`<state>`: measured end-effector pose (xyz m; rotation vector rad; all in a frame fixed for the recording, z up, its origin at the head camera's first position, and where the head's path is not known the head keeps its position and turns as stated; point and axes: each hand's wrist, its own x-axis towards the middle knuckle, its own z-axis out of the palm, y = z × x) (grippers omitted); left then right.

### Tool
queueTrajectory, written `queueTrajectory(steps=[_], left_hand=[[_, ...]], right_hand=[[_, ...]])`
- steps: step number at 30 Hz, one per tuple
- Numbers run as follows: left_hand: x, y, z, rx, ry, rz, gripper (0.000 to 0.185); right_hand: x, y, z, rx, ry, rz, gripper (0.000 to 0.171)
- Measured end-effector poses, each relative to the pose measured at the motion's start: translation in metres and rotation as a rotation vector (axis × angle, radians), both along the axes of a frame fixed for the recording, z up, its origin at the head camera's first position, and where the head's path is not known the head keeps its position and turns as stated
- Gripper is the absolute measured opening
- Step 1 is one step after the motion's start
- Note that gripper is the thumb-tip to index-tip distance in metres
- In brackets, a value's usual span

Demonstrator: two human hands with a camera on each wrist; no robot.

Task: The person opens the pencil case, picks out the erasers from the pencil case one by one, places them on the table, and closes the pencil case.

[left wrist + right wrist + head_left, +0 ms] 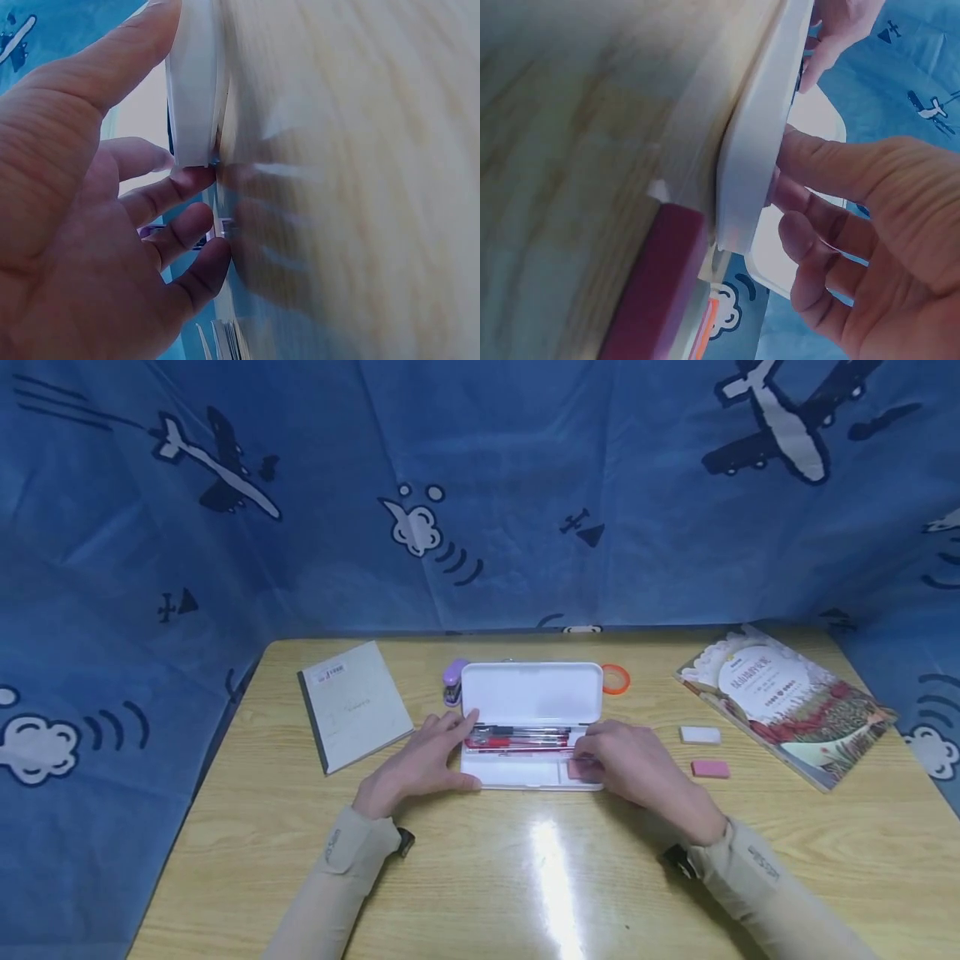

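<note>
Pencil case (531,727), white, lid raised, lies between my two hands on the wooden surface (480,877); it is the thing both hands attend to. Blue cloth (112,568) printed with aeroplanes and clouds hangs beyond and to either side of the hands. Colourful book (787,706) lies well to the right of my right hand, near the far right corner. Grey notebook (352,703) lies just left of and beyond my left hand.

My left hand (423,764) rests against the left end of the case, thumb along its near edge and fingers spread and nearly straight at its side; in the left wrist view the same fingers (176,191) touch the case edge (193,90). My right hand (633,768) lies over the right end of the case, fingers curled onto a pink eraser (579,768) in the lower right compartment, pinching it there. From the right wrist view the fingers (832,169) press against the case wall (757,150).

Pens (521,737), red and black, fill the upper tray of the case, between the hands. A second pink eraser (709,768) and a white eraser (700,735) lie just right of my right hand. Purple stapler (453,681) stands beyond my left hand; orange tape ring (616,679) beyond my right.
</note>
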<state>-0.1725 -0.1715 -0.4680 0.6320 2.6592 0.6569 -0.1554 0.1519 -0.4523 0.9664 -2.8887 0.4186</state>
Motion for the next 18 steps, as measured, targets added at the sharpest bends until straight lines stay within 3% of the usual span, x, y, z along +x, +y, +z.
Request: queueTrajectory(steps=[6,12,18], left_hand=[[-0.0005,-0.0001,0.0023,0.003,-0.009,-0.003,0.108],[-0.0007,-0.0009,0.0010,0.011,-0.002,-0.007,0.108],[-0.0004,-0.0007,-0.0006,0.006,-0.003,-0.005,0.108]], right_hand=[[0.0020,-0.0032,-0.0032,0.018,0.074,0.048,0.021],[0.0035,-0.0045,-0.0052,-0.021,0.065,0.100,0.031],[0.0036,-0.0045,-0.0012,-0.013,0.055,0.102,0.029]])
